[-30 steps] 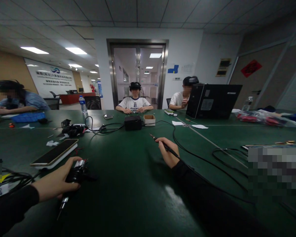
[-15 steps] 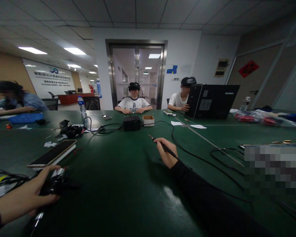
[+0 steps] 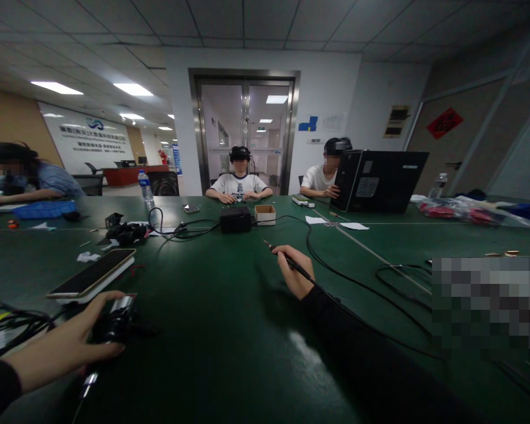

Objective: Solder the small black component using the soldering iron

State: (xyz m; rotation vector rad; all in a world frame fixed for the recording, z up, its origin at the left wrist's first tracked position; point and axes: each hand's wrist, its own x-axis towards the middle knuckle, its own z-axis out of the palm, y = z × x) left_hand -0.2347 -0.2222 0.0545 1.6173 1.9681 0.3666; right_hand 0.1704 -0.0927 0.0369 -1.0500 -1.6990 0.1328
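In my right hand [image 3: 297,271], fingers closed around its grip, is a soldering iron [image 3: 294,264] with a black cord running back along my sleeve. Its pointed tip aims to the far left, above the green table. At lower left, my left hand [image 3: 77,338] grips a black device with a silver metal part [image 3: 115,321], thumb and forefinger around it. A shiny metal rod [image 3: 88,384] pokes out below that hand; whether it belongs to the device I cannot tell. Just beyond the left hand lies a phone [image 3: 95,274] on a white box-like thing.
Across the green table [image 3: 212,330] stand a black box [image 3: 235,219] and a small open cardboard box [image 3: 265,215]. Cords [image 3: 348,274] curve over the right side. A computer case [image 3: 382,181] stands at far right. Tangled black parts [image 3: 130,232] lie at left. Several people sit around.
My left hand has shifted to the right and slightly up, bringing the black device along. My right hand with the soldering iron has drifted slightly left.
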